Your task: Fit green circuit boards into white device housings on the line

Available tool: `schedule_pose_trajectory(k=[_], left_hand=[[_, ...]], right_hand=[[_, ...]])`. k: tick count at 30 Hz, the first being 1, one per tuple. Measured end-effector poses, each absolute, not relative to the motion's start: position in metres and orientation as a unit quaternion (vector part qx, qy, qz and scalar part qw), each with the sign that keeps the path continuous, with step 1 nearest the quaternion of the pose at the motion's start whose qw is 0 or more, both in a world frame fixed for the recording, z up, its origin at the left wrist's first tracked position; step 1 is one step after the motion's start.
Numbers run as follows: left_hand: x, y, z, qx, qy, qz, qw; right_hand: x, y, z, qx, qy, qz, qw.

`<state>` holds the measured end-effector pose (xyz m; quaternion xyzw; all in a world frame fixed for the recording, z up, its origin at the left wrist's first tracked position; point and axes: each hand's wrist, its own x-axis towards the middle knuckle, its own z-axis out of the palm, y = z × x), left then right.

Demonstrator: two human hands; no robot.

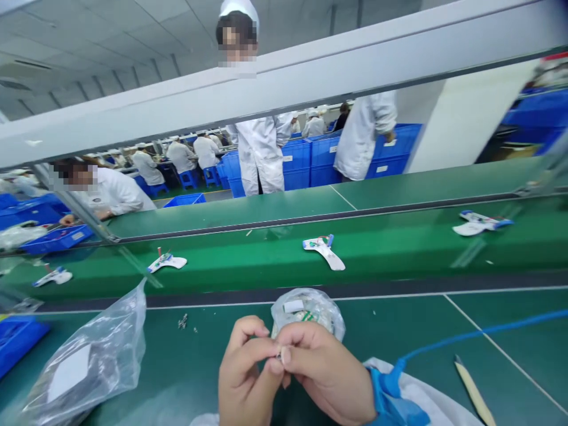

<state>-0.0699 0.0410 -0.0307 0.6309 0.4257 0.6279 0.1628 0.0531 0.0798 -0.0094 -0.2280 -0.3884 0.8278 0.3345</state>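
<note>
Over the green work table [199, 367], my left hand [246, 373] and my right hand [323, 367] meet fingertip to fingertip. Both are closed in a pinch around a small metal part [279, 356], mostly covered by the fingers, so its exact kind is hidden. Just behind the hands sits a clear plastic bag [332, 310] holding pale and green pieces. A blue wrist strap [388, 399] with a cord circles my right wrist. To the left of my hands lies a little heap of small metal pieces [183, 321].
On the green conveyor belt [248, 263] lie several white, gun-shaped shells [326, 251] with wiring. A large clear bag [110, 349] and a blue bin [20, 343] are at left, a pale-handled tool [473, 390] at right. Co-workers in white stand and sit beyond.
</note>
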Motion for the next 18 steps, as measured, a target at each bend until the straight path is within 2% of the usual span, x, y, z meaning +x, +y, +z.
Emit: schedule_pose_trajectory(k=[7, 14, 16, 18], left_hand=[[-0.088, 0.050, -0.030, 0.715, 0.420, 0.554, 0.075], [-0.085, 0.048, -0.029, 0.714, 0.435, 0.541, -0.087], [-0.082, 0.046, -0.027, 0.731, 0.408, 0.536, -0.109], [-0.084, 0.051, -0.024, 0.771, 0.390, 0.496, -0.084]], right_hand=[[0.042, 0.084, -0.016, -0.283, -0.348, 0.818, 0.360], [0.042, 0.086, -0.010, -0.270, -0.292, 0.850, 0.346], [0.046, 0.087, -0.008, -0.276, -0.300, 0.848, 0.339], [0.050, 0.090, -0.007, -0.287, -0.320, 0.837, 0.338]])
